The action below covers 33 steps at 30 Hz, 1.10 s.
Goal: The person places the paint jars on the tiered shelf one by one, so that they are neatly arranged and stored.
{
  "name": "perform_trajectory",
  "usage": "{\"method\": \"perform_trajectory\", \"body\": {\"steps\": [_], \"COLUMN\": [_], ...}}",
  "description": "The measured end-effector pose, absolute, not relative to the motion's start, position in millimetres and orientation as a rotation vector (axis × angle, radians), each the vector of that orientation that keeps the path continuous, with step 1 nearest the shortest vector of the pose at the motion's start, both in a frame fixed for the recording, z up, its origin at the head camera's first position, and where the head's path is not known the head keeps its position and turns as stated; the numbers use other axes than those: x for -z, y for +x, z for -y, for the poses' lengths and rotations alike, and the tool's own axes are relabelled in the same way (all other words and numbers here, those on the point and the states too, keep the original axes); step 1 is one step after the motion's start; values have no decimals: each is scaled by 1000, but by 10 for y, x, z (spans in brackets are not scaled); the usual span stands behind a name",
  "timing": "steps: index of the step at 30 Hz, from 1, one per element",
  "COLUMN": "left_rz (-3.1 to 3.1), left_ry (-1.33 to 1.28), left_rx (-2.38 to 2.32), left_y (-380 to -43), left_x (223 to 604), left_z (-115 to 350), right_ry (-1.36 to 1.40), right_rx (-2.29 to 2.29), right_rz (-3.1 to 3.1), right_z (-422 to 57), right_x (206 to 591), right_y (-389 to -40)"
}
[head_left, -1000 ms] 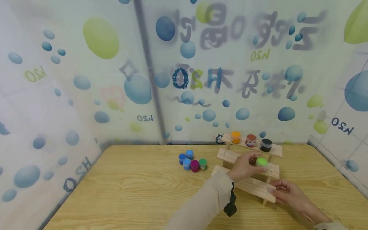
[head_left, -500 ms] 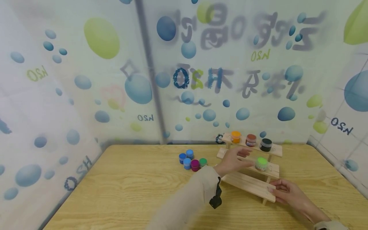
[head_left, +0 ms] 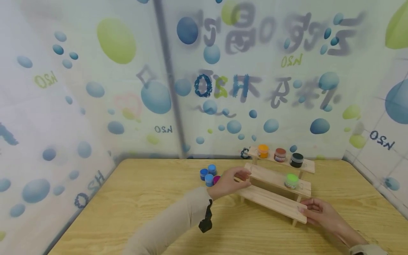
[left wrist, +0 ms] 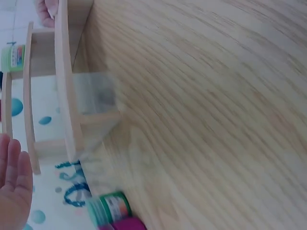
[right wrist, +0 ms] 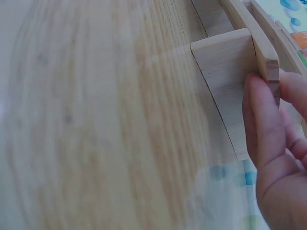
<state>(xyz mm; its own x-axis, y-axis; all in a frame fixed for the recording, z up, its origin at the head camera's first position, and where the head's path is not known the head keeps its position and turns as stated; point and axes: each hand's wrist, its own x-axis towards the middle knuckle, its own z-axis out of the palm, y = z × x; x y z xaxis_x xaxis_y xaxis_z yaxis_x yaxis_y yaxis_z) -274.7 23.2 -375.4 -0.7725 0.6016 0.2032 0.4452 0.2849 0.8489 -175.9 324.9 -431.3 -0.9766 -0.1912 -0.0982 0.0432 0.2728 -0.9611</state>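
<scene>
Now clamping right grip [head_left: 322, 213] on three-tier wooden rack [head_left: 271, 202] at near right.
Holding left grip [head_left: 227, 183] apart near purple paint jar [head_left: 216, 179].

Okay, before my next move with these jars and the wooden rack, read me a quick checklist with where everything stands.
1. Right hand gripping the right end of the bottom step: ok.
2. Left hand free: ok, it holds nothing.
3. Light green jar upright on the middle step: ok.
4. Bare space left of that jar: ok.
5. Orange jar, red-brown jar and black jar upright on the top step: ok.
6. Light green jar tightly closed: cannot tell.
</scene>
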Motion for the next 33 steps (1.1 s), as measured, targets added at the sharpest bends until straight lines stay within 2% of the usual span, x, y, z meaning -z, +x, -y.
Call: {"method": "perform_trajectory", "body": {"steps": [7, 14, 20, 27, 33], "left_rz": [-2427, -2565, -2619, -2690, -2712], "left_ry": [948, 932, 677, 573, 521], "left_rx": [-1510, -1554, -1624, -1587, -1582], "left_y": [-2864, -3059, -3205, -3331, -3252], "left_x": [3847, 3749, 3727, 4008, 4055], "left_z": [170, 558, 825, 943, 900], "right_ry": [-134, -121, -141, -113, -139], "right_rx": [1787, 1788, 1775, 1802, 1838], "right_rz": [-2341, -2328, -2335, -2302, -2260], "right_z": [-3258, -3274, -3288, -3295, -3297], "right_x": [4335, 4332, 4327, 4320, 4318], "right_y": [-1761, -1767, -1768, -1774, -1797]}}
